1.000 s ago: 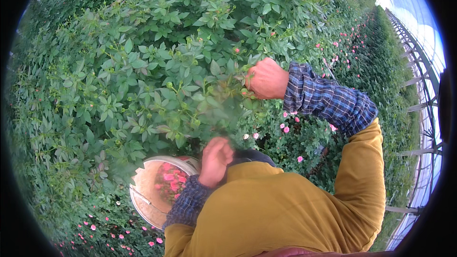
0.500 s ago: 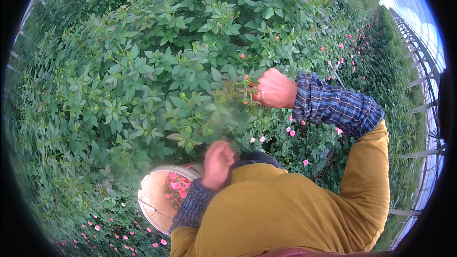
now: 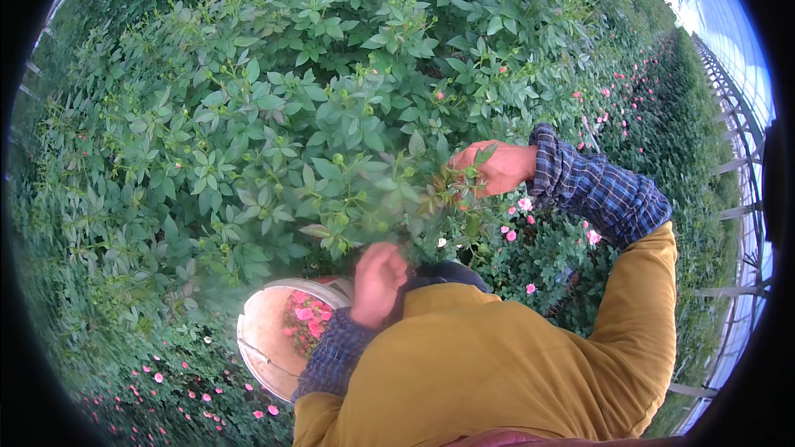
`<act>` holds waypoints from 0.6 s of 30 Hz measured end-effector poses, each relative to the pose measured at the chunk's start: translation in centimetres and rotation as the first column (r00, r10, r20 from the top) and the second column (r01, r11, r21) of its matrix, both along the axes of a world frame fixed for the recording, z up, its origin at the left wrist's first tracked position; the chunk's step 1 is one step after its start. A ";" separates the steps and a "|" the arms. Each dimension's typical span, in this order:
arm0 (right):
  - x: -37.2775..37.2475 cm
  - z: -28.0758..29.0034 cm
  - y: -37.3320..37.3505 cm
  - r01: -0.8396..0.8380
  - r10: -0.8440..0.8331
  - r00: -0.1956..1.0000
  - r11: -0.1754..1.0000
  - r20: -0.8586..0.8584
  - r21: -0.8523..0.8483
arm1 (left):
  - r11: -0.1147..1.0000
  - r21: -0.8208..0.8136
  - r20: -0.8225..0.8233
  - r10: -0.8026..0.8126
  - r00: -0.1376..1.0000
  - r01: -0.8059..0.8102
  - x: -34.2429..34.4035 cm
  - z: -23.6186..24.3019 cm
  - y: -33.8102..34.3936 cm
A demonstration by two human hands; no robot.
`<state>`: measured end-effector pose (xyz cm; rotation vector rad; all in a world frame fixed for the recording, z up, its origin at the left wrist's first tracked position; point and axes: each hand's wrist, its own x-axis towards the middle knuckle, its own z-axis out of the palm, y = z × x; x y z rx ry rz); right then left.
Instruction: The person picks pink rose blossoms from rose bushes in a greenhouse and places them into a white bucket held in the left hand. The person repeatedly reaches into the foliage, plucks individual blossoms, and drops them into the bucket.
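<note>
Poking from the bush [image 3: 248, 116], a reddish shoot [image 3: 439, 192] sits by R hand [image 3: 490, 170], fingers curled; can't tell if gripping. L hand [image 3: 381, 283] half-curled, hold unclear; bucket [image 3: 263, 333] w/ pink blooms [image 3: 305, 314] beside that forearm, prob. for easy reach.

Right hand [image 3: 494, 170] out front — left hand [image 3: 379, 283] closer in, curled.

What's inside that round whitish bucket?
Pink flower heads lie inside the round whitish bucket. The left blue-plaid sleeve covers part of its opening, so whatever lies there is hidden.
</note>
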<state>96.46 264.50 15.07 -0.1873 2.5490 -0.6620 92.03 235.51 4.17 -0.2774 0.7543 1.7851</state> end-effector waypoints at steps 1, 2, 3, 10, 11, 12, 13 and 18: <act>0.0 -0.2 0.1 0.032 -0.032 0.992 0.999 -0.120 0.000 | 0.999 -0.028 -0.009 0.018 1.000 -0.019 -0.1 0.0 0.0; 0.0 -0.2 0.4 0.045 -0.059 0.993 0.991 -0.107 -0.123 | 1.000 -0.021 0.002 0.016 1.000 -0.016 -0.2 -0.1 0.1; -0.1 -0.1 0.6 0.091 -0.098 0.995 0.977 -0.023 -0.195 | 0.999 -0.038 0.010 0.022 1.000 -0.022 -0.2 -0.1 0.2; -1.1 2.4 -0.6 -0.001 -0.015 0.999 0.918 -0.037 -0.396 | 0.994 -0.105 0.034 0.038 0.999 -0.034 -0.8 -0.3 1.0; -1.3 2.9 -1.0 0.032 -0.027 0.999 0.815 0.017 -0.578 | 0.991 -0.129 0.042 0.046 0.998 -0.041 -0.9 -0.4 1.0; -1.7 3.4 -1.3 0.100 -0.038 0.994 0.687 0.102 -0.720 | 0.993 -0.111 0.046 0.052 0.998 -0.047 -1.1 -0.4 1.1; -1.3 4.7 -0.8 0.186 0.011 0.963 0.698 0.270 -0.692 | 0.992 -0.110 0.055 0.060 0.997 -0.054 -1.2 -0.5 1.1; -2.6 7.3 3.6 0.411 -0.472 0.822 0.106 0.318 -0.905 | 0.994 -0.102 0.086 0.034 0.996 -0.025 -1.1 -0.9 1.6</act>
